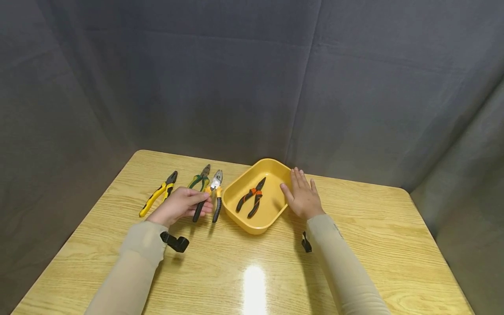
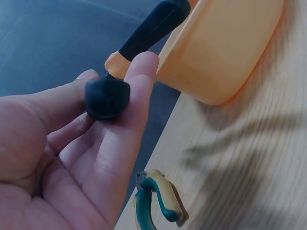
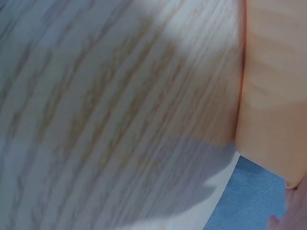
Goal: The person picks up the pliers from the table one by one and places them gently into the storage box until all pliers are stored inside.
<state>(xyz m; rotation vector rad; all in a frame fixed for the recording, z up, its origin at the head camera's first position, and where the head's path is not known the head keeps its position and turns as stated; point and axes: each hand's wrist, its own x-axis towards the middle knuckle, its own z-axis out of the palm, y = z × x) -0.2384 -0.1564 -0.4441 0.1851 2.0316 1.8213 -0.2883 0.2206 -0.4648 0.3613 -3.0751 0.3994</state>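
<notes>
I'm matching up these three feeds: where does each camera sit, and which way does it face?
Head: worn on the head, looks down over the wooden table at both hands, sleeves and the yellow tray.
Left wrist: on that wrist, looks along the left hand pinching black-handled pliers.
Right wrist: close over the table; only a fingertip edge shows.
All three views share the tray.

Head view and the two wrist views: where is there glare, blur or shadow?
Head view: sharp, with a white glare patch on the table near its front edge. Left wrist view: the left hand and the black pliers handle are soft from closeness; shadows stripe the wood. Right wrist view: all blurred, a broad shadow lying beside the yellow tray.
</notes>
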